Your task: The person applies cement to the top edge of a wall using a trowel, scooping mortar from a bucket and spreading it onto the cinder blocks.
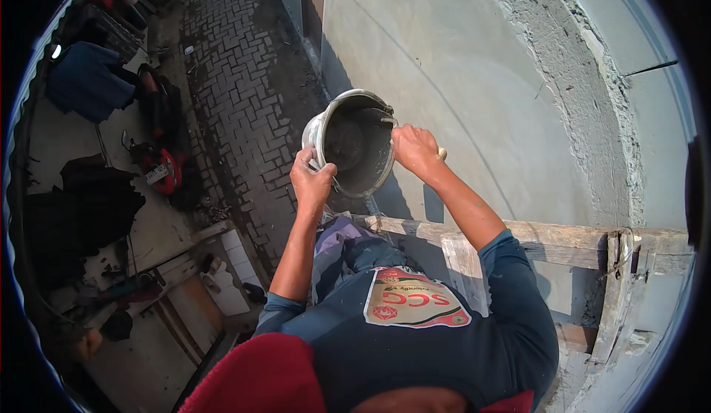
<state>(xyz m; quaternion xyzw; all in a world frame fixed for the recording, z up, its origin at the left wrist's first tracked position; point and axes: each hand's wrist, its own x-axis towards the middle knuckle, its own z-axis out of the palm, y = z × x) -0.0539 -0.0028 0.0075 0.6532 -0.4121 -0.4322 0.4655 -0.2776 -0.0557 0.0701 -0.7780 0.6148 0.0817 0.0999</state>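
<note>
The bare left hand [310,183] grips with its thumb [324,174] extended; the bare right hand [416,149] is curled into a fist. Both bare forearms [295,257] reach forward, the right slanting inward.

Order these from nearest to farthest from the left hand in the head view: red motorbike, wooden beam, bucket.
1. Bucket: held in the left hand.
2. Wooden beam: to the lower right.
3. Red motorbike: left, on the ground.
</note>
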